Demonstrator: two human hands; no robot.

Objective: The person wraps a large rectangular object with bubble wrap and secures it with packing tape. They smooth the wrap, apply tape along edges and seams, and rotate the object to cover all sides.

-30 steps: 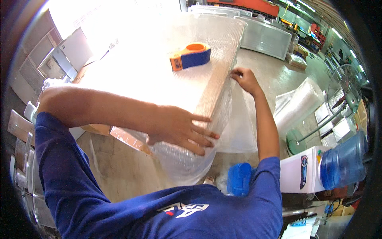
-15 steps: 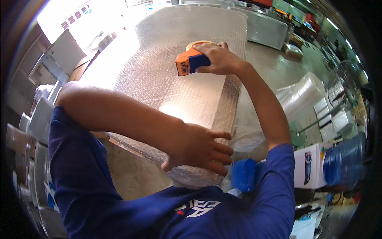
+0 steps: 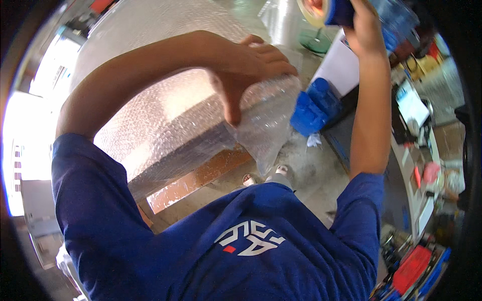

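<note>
Shirt (image 3: 241, 241), dark blue with a white mark on the chest, fills the near part of the head view, and both bare forearms rise out of its short sleeves. Just past the shirt's collar, the toes of two feet (image 3: 266, 175) show on a grey floor (image 3: 306, 170). Beside them a strip of brown wood (image 3: 201, 178) runs under the panel (image 3: 165, 125), a big flat slab wrapped all over in bubble wrap.

Left hand (image 3: 251, 65) lies on the near right corner of the panel, palm down, fingers together and stretched toward the right, thumb hooked down over the edge. It presses the loose wrap (image 3: 266, 120) that hangs off that corner in a clear, crumpled flap; it is flat on the wrap, not closed round it.

Right of the panel's corner, on the floor, stands a blue jug (image 3: 314, 108), with a scrap of white paper just below it. A white box (image 3: 341, 65) sits just beyond the jug.

Right hand (image 3: 364, 27) is raised well clear of the panel, beyond its right corner at the top of the view. Its fingers are clamped on a blue tape gun (image 3: 331, 10) with a tan roll.

Far right of the panel, a counter (image 3: 416, 165) carries small pink and white odds and ends.
</note>
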